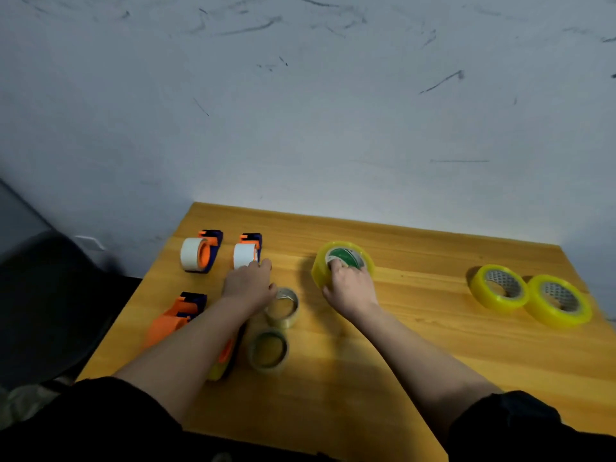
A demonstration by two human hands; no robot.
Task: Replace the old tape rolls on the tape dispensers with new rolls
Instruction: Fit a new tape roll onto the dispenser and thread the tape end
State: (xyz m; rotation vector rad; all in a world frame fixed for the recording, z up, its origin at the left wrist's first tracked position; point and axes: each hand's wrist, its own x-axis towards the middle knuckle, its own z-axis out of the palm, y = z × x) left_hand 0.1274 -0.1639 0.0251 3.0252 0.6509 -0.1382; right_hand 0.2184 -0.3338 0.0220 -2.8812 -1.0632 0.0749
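Your right hand [350, 281] is already on the new roll [343, 261], the fat yellow one with the green core label, lying near the middle of the desk [416, 345] toward the far edge. Fingertips hook into the core hole and the rest of the hand wraps the near rim, so the hand is clamped on the roll, which looks slightly tilted, its hole facing up and toward you.

What the coming move turns on: the dispenser [248, 253] it likely goes to stands to the left of that roll, near the far-left corner, with a white roll on its orange hub. That roll's axis runs sideways, not upward, so by my judgement you must turn the new roll on edge before it can slide on, and the white one has to come off first.

Your left hand [250, 283] is the nearer one to that dispenser; its fingertips reach the dispenser's right side. Whether they actually grip it, I cannot tell.

Just beside your left wrist lie two thin, nearly spent rolls [281, 308], flat. Further left stand another white-loaded dispenser [200, 253] and an empty one [178, 316]; one more is hidden under your forearm. Two spare yellow rolls [530, 295] lie touching near the right edge.
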